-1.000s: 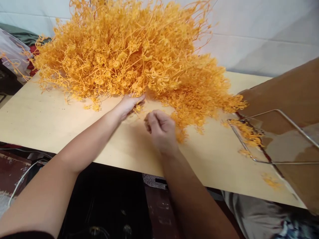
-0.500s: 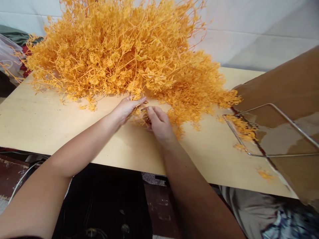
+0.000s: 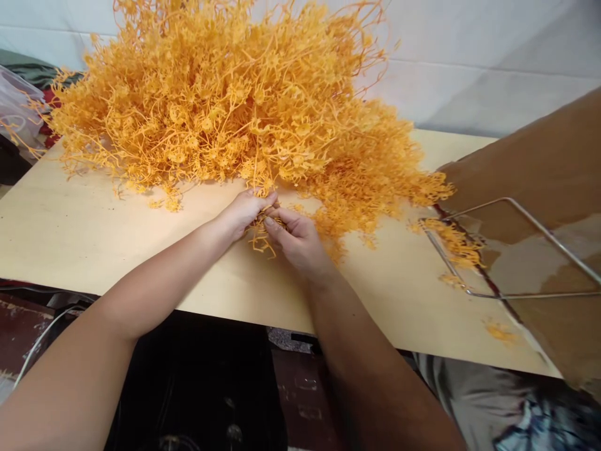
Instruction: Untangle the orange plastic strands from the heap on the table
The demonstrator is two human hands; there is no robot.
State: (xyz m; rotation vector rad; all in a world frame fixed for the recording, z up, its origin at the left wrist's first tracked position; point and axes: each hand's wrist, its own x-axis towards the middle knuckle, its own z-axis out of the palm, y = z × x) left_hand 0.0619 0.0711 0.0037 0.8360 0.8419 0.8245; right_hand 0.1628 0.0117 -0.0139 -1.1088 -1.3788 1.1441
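A big heap of orange artificial flower stems [image 3: 225, 106] lies across the back of the pale table. In front of its lower edge, my left hand [image 3: 248, 210] is closed around an orange stem, with thin sprigs hanging out below the fingers. My right hand [image 3: 298, 241] is right beside it, thumb and fingers pinched on thin stem ends. The fingertips of both hands nearly meet, and the parts between them are small and partly hidden.
The pale tabletop [image 3: 141, 241] reaches toward me. On the right stand a brown cardboard box [image 3: 539, 163] and a bent metal wire frame [image 3: 554, 235], with loose orange pieces [image 3: 455, 244] by them. A clear plastic bag [image 3: 19, 103] is at far left.
My right hand has turned, its thumb now lower and closer to my left hand. My left hand has shifted slightly down and right. More orange sprigs show beneath the hands.
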